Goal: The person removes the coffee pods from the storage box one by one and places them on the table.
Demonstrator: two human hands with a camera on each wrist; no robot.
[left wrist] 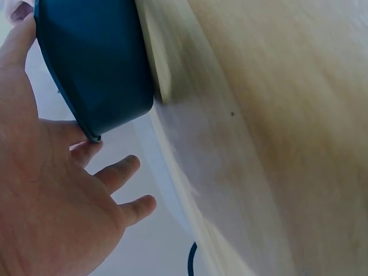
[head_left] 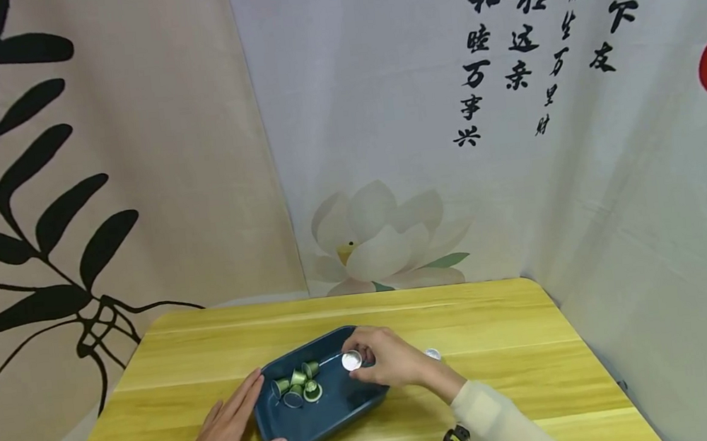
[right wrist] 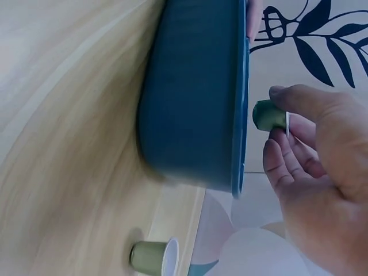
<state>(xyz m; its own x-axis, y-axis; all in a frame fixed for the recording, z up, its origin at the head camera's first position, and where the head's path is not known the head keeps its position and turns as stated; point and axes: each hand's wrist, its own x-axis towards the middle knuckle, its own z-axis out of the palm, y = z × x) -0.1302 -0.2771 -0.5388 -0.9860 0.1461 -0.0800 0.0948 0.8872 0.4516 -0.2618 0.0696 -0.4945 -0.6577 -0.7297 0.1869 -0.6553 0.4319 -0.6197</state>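
A dark blue tray (head_left: pixel 342 431) stands on the table, angled to the right. Several green coffee capsules (head_left: pixel 297 378) lie together in its left half. My right hand (head_left: pixel 388 356) pinches another coffee capsule (right wrist: pixel 269 116) between thumb and fingertips, above the tray's right part; its silver lid shows in the head view. At the tray's left end, my left hand (head_left: pixel 223 432) touches the rim with nearly straight, spread fingers, the thumb at the near side. One more coffee capsule, a loose one (right wrist: pixel 149 257), lies on its side on the table beyond the right wrist.
The yellow wooden table (head_left: pixel 506 348) extends around the tray, with its far edge close to a printed curtain (head_left: pixel 382 118). A small black device (head_left: pixel 456 440) sits by the right sleeve (head_left: pixel 497 420).
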